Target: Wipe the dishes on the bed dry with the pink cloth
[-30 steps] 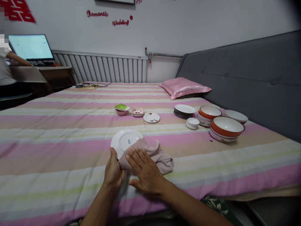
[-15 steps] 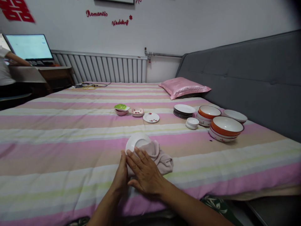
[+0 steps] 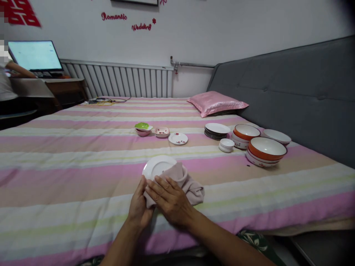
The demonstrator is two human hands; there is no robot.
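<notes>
A white plate [image 3: 155, 164] is tilted up in front of me, close above the striped bedspread. My left hand [image 3: 141, 205] grips it at the lower left edge; the fingers behind it are hidden. A pinkish-beige cloth [image 3: 191, 187] covers the plate's lower right part, and its loose end trails onto the bed to the right. My right hand [image 3: 169, 199] presses the cloth against the plate, its fingers extended and close together, its thumb hidden. Beyond the hands lies a plate with red flowers [image 3: 178, 139].
Farther out stand pink dishes [image 3: 162, 132] and a green leaf-shaped dish [image 3: 143, 126]. To the right are stacked dark-sided plates [image 3: 217, 128], small white dishes [image 3: 226, 145] and orange-rimmed bowls [image 3: 266, 147]. A pink pillow [image 3: 217, 102] lies by the grey headboard [image 3: 291, 77]. Someone sits at the far left.
The plate has shifted slightly left and shows more of its face. My right hand has slid a little down on it with the cloth; my left hand has turned slightly.
</notes>
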